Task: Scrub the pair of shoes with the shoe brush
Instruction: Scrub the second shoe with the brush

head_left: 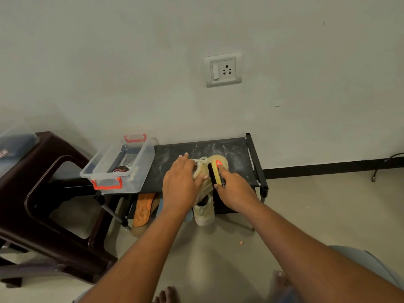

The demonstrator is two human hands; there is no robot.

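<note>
On the rack (238,153), left hand (180,182) grips the shoe (215,157) and right hand (235,189) grips the brush (215,174)

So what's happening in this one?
A person is working on a cream lace-up shoe lying on top of a dusty black metal shoe rack. The left hand holds the shoe steady, while the right hand grips a yellow shoe brush with a red label, set against the shoe near its toe. The matching second cream shoe sits lower down, untouched. A clear plastic box with orange handles rests on the rack's left end.
</note>
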